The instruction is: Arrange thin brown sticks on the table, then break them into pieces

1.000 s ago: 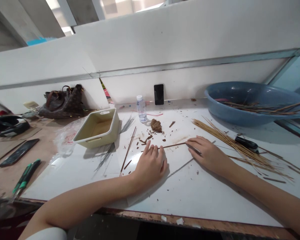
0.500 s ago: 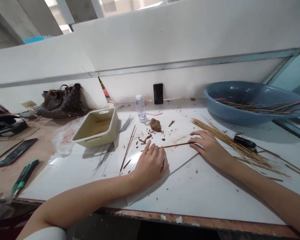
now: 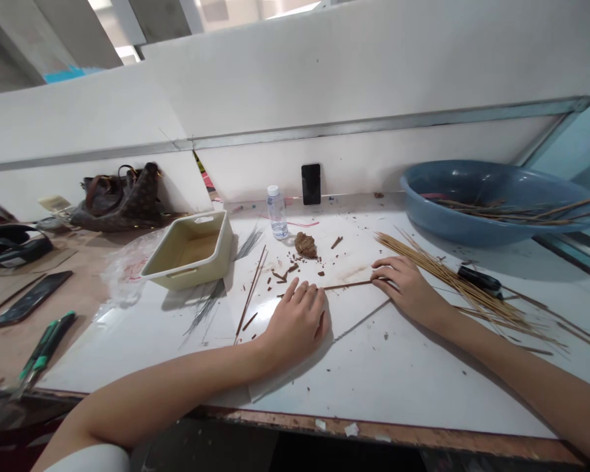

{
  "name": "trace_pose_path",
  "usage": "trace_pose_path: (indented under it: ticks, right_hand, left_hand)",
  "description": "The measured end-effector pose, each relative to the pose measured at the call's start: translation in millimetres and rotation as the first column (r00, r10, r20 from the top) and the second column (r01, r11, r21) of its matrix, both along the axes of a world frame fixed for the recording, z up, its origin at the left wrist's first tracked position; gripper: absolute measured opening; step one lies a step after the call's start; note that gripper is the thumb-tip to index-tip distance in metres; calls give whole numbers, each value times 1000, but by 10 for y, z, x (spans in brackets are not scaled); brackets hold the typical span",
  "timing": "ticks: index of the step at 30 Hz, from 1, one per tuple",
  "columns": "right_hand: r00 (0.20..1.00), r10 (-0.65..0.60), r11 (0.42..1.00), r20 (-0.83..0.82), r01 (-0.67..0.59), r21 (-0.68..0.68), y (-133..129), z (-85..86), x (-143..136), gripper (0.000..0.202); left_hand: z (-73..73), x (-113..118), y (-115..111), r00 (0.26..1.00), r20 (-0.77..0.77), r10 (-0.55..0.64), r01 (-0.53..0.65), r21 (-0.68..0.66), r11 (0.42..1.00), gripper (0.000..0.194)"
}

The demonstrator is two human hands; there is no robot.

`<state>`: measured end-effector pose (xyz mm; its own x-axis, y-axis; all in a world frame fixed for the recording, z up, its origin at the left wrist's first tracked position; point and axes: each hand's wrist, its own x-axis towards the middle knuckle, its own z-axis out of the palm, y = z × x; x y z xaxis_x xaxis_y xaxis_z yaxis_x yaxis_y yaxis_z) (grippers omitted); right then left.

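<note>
A thin brown stick (image 3: 348, 285) lies across the white board in front of me. My left hand (image 3: 297, 318) rests palm down over its left end, fingers stretched out and lying flat; the stick's end beneath them is hidden. My right hand (image 3: 406, 285) pinches the other end between thumb and fingers. Beyond my left hand sits a lump of brown paste (image 3: 305, 245) with crumbs scattered around it. Two thin dark sticks (image 3: 250, 292) lie left of that hand. Beside my right hand is a spread bundle of tan sticks (image 3: 447, 278).
A pale green bin (image 3: 177, 278) stands to the left, a clear bottle (image 3: 277, 216) and upright phone (image 3: 311, 184) at the back. On the right, a blue basin (image 3: 437, 213) holds more sticks, with a black-handled tool (image 3: 479, 280) nearby. Cutters (image 3: 49, 344) lie far left.
The fingers of my left hand have shifted very slightly to the right over the stick. My right hand keeps its pinch in nearly the same place.
</note>
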<state>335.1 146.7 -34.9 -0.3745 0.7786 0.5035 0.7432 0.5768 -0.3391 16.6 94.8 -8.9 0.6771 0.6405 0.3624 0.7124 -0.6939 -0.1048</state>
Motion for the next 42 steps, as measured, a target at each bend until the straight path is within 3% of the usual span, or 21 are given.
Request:
trace_pose_path:
  ticks: [5,12,19,24,28,33,42]
  right_hand:
    - [1000,-1,999,-20,0,-34,-70,43,-78,31]
    - [996,25,999,85,-26,18,-247,103,-247,31]
    - [946,137,990,294,-139,-17,-444,80,-415,59]
    - [937,34,999,348,-42,15,-469,16,-435,57]
    - [932,42,997,359,-62,43,-462,-8,-436,54]
    - [914,-76,996,399,51,72,-439,-80,-414,74]
    - [918,0,999,396,-20,48,-559,92,-511,65]
  left_hand:
    - [18,-7,4,1000,-17,-16,16,2,1000,46]
    - [-20,-8,5,1000,-11,-1,1,-9,1000,48]
    - [5,8,8,1000,-9,26,-26,-5,1000,48]
    - [59,12,-1,999,-16,39,-39,-13,999,49]
    - [43,10,-5,1000,-20,20,-21,-20,1000,48]
    - [35,11,20,994,-28,102,-105,-131,986,58]
    - [70,12,-20,998,3,63,-63,-23,998,46]
